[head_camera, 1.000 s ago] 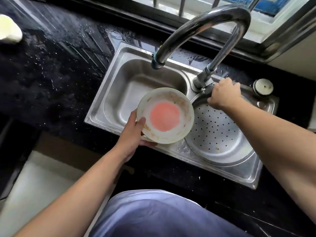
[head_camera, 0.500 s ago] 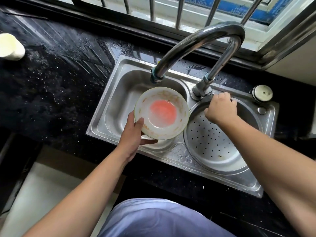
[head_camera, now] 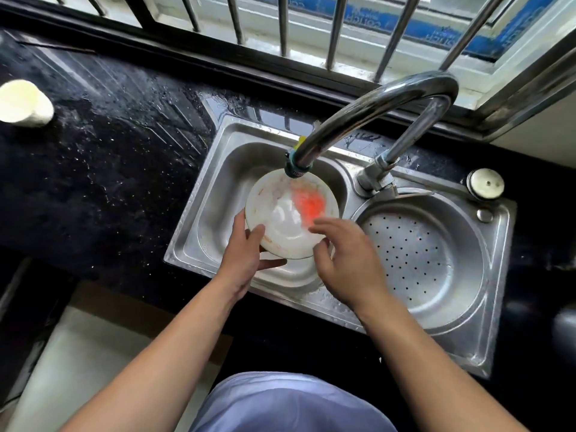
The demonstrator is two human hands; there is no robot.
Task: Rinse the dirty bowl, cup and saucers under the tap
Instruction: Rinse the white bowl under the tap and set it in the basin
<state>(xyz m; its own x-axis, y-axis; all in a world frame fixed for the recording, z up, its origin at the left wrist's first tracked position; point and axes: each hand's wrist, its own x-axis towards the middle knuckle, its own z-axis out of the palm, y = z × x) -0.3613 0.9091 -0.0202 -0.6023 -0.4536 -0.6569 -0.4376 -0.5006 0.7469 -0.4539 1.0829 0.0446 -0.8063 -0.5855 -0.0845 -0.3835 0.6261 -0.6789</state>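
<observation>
- A pale cream, rounded cup-like object (head_camera: 23, 103) stands at the far left edge of the wet black stone surface (head_camera: 103, 157), well apart from the sink; I judge it is parked there out of the splash, though whether it is the task's cup I cannot tell.
- The left hand (head_camera: 246, 254) grips the near-left rim of the round white bowl with orange-red residue (head_camera: 291, 213), thumb inside the rim and fingers (head_camera: 271, 264) curled beneath, so the bowl sits steady and tilted up toward the water.
- The bowl is held over the left basin of the stainless steel double sink (head_camera: 193, 244), directly under the spout of the curved chrome tap (head_camera: 367, 110); this placement lets runoff fall into the basin and not onto the surface. Blurred streaking suggests water is striking the residue.
- The right hand (head_camera: 346, 260) rests at the bowl's near-right rim with its fingers (head_camera: 324, 224) spread loosely, reaching into the bowl, gripping nothing firmly; I judge it is there to rub the stain loose.
- The perforated round steel strainer basin (head_camera: 417, 254) on the right holds nothing visible.
- Saucers are not in view.
</observation>
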